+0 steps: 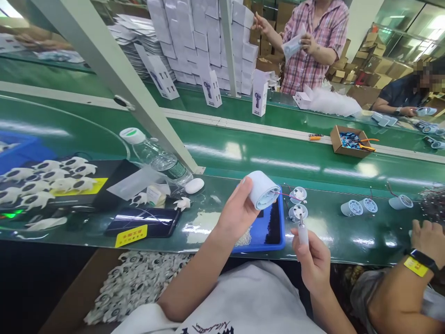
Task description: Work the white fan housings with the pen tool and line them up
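Through the head camera, I had both bare hands in view over the green bench (328, 220). Left hand (237, 206): holding a pale blue cylinder (262, 189), thumb and fingers closed round its side. The cylinder sat tilted in the grip, raised above the blue tray (267, 247), vaned end turned toward the right. A thin red wire (286, 194) ran out from near that end toward two small round cups (298, 195) standing on the bench, right of the tray.

Right hand (314, 260): fingers curled round a pale-handled driver (303, 234), metal tip pointing up. From my angle the tip overlapped the nearer cup; I could not tell whether they touched. The tray held a black pad (273, 226) and, near the left forearm, a heap of small white bits (244, 238).

Farther right, three more cylinders (352, 208) stood on the bench, two just beside each other, the third apart. Past them, a co-worker's hand (428, 243) was at the bench edge; I could not make out its grip. To the left I noted a dark phone (149, 220), a clear bottle (158, 160) lying tilted in view, and white shell pieces (38, 185) in rows.
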A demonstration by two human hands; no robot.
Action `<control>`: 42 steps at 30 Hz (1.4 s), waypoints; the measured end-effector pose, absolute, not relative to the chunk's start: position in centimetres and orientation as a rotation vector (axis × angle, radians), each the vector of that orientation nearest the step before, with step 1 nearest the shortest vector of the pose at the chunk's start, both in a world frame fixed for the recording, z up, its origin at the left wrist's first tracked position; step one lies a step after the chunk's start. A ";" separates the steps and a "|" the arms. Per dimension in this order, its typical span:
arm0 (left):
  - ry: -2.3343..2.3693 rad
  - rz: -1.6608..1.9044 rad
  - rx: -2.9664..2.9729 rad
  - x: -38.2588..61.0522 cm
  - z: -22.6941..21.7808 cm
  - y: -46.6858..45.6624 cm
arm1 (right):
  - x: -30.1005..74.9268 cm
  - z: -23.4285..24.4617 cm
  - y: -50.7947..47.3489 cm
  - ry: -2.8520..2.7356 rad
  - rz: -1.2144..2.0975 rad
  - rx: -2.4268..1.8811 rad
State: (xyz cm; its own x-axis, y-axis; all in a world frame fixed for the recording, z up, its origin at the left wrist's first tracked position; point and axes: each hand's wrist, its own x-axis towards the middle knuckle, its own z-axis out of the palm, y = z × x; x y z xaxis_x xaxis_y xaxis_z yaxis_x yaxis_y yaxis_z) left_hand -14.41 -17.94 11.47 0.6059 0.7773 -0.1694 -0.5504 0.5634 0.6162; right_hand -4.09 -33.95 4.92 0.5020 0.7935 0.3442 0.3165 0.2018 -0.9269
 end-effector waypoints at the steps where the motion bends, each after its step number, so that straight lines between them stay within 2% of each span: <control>1: 0.456 0.809 0.548 -14.4 11.5 -18.0 | -4.1 4.9 -34.0 -1.064 0.433 -1.386; 16: 0.460 0.597 0.361 -14.9 12.5 -18.3 | -3.5 4.0 -35.4 -0.984 0.340 -1.381; 20: 0.372 0.542 0.371 -15.3 12.5 -18.6 | -1.3 2.9 -35.5 -0.710 0.138 -1.718; 23: 0.298 0.534 0.405 -15.5 12.1 -18.8 | 1.3 1.4 -35.3 -0.537 0.135 -2.074; 27: 0.241 0.550 0.476 -15.6 11.7 -19.1 | 4.4 -1.6 -35.4 -0.618 0.084 -2.386; 32: 0.188 0.534 0.487 -15.3 12.0 -19.5 | 5.2 -4.2 -35.4 -0.846 -0.062 -2.430; 42: 0.188 0.509 0.470 -15.3 12.3 -19.9 | 4.9 -4.7 -34.8 -0.942 -0.051 -2.409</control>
State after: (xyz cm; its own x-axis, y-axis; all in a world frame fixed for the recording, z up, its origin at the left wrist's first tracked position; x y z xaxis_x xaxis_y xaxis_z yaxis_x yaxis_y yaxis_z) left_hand -15.27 -19.93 12.28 0.8589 0.5088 -0.0581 -0.4240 0.7702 0.4764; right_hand 4.91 -34.82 -4.68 0.7541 0.6169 0.2253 0.6375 -0.6052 -0.4767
